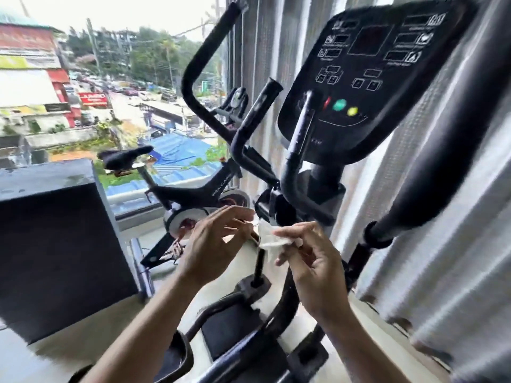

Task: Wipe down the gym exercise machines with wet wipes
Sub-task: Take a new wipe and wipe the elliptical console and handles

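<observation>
Down near the machine's white body, both hands, left hand (218, 239) and right hand (312, 261), pinch a small wet wipe (269, 240) between them, so I'd spread it flat before wiping up toward the far console (367, 78).

- You have one view only, from the camera worn on your head, so no second view overlaps it.
- It looks forward and down along both forearms, and the wide lens bends the edges.
- It sits close to the elliptical trainer: the console (370, 76) fills the upper right, tilted in frame.
- Your left hand (218, 239) and right hand (312, 261) sit low in the middle, very near the lens.
- To the upper left it faces out through the window (116, 87), with the spin bike (193, 186) in front of the glass.
</observation>
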`<act>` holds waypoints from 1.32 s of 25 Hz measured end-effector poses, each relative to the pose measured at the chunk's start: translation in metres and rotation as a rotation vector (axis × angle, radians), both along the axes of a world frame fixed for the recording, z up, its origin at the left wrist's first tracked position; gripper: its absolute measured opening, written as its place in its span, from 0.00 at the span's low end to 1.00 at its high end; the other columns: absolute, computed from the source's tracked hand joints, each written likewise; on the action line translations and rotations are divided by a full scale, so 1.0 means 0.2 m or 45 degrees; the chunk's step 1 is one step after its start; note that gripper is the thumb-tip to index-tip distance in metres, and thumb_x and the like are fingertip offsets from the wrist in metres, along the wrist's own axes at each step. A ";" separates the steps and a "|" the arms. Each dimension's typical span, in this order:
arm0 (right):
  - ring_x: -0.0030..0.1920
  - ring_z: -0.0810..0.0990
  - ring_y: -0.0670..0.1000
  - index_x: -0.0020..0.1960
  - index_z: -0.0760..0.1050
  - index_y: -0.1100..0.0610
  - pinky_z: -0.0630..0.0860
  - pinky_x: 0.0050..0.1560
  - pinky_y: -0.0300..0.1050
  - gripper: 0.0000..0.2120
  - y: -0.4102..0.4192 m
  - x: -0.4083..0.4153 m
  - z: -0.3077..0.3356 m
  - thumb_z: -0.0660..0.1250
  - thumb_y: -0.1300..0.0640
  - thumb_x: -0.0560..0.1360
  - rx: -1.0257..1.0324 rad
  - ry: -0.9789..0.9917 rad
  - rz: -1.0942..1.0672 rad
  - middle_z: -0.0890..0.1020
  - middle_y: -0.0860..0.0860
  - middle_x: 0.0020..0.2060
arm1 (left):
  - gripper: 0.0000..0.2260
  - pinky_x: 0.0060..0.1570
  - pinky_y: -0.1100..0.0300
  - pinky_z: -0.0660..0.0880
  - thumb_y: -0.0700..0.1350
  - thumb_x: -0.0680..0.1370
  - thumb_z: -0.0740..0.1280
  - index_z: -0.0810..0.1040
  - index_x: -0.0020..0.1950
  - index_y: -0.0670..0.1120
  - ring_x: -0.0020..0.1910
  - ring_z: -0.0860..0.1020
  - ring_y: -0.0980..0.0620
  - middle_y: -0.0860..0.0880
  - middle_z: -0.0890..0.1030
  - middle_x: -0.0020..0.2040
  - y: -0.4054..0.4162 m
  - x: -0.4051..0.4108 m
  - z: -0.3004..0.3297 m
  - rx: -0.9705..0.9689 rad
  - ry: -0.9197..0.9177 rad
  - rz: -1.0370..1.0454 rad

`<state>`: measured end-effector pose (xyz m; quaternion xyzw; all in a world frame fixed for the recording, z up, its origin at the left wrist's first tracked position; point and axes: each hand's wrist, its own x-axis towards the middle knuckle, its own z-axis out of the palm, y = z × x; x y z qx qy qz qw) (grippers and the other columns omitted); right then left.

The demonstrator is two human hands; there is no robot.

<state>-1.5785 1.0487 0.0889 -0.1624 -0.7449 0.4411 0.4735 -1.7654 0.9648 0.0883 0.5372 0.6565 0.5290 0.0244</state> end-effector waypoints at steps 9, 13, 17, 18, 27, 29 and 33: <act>0.56 0.83 0.52 0.58 0.84 0.54 0.83 0.56 0.48 0.10 -0.08 0.03 0.24 0.68 0.63 0.81 0.244 -0.103 -0.382 0.76 0.50 0.55 | 0.18 0.64 0.70 0.68 0.50 0.80 0.71 0.77 0.70 0.57 0.62 0.72 0.71 0.66 0.75 0.64 0.24 -0.30 0.07 0.067 0.277 -0.191; 0.52 0.84 0.51 0.57 0.81 0.54 0.83 0.54 0.44 0.14 -0.10 0.03 0.40 0.69 0.70 0.78 0.485 -0.217 -0.535 0.78 0.52 0.53 | 0.25 0.68 0.62 0.67 0.49 0.80 0.71 0.71 0.76 0.52 0.67 0.71 0.61 0.55 0.72 0.73 0.36 -0.45 0.20 0.121 0.344 -0.199; 0.52 0.83 0.52 0.60 0.79 0.54 0.82 0.52 0.54 0.11 -0.13 0.06 0.53 0.70 0.61 0.78 0.642 -0.288 -0.695 0.78 0.47 0.52 | 0.26 0.73 0.62 0.65 0.52 0.81 0.68 0.70 0.78 0.48 0.73 0.71 0.55 0.53 0.72 0.75 0.50 -0.30 0.36 0.277 0.473 -0.344; 0.51 0.83 0.51 0.60 0.80 0.53 0.82 0.51 0.53 0.11 -0.15 0.08 0.55 0.70 0.59 0.78 0.665 -0.299 -0.706 0.78 0.46 0.52 | 0.28 0.75 0.58 0.65 0.54 0.80 0.65 0.68 0.79 0.48 0.75 0.69 0.54 0.53 0.69 0.77 0.56 -0.26 0.38 0.278 0.481 -0.378; 0.48 0.81 0.47 0.55 0.83 0.56 0.76 0.51 0.37 0.08 -0.24 0.26 0.81 0.71 0.61 0.77 0.926 -0.511 -1.022 0.78 0.48 0.48 | 0.38 0.82 0.43 0.53 0.52 0.81 0.67 0.50 0.85 0.49 0.84 0.51 0.53 0.50 0.53 0.85 0.84 -0.03 0.33 0.274 0.573 -0.449; 0.48 0.80 0.45 0.53 0.84 0.59 0.73 0.53 0.33 0.08 -0.19 0.30 0.92 0.73 0.66 0.76 1.024 -0.494 -1.144 0.78 0.50 0.48 | 0.36 0.83 0.47 0.49 0.55 0.82 0.64 0.51 0.85 0.49 0.84 0.51 0.54 0.51 0.54 0.85 0.85 0.11 0.40 0.378 0.626 -0.523; 0.45 0.77 0.47 0.56 0.84 0.62 0.68 0.54 0.27 0.10 0.03 0.41 1.34 0.72 0.68 0.75 1.251 -0.505 -1.409 0.78 0.55 0.49 | 0.36 0.83 0.45 0.44 0.58 0.82 0.60 0.52 0.85 0.44 0.85 0.46 0.49 0.46 0.50 0.86 1.06 0.12 0.52 0.420 0.760 -0.271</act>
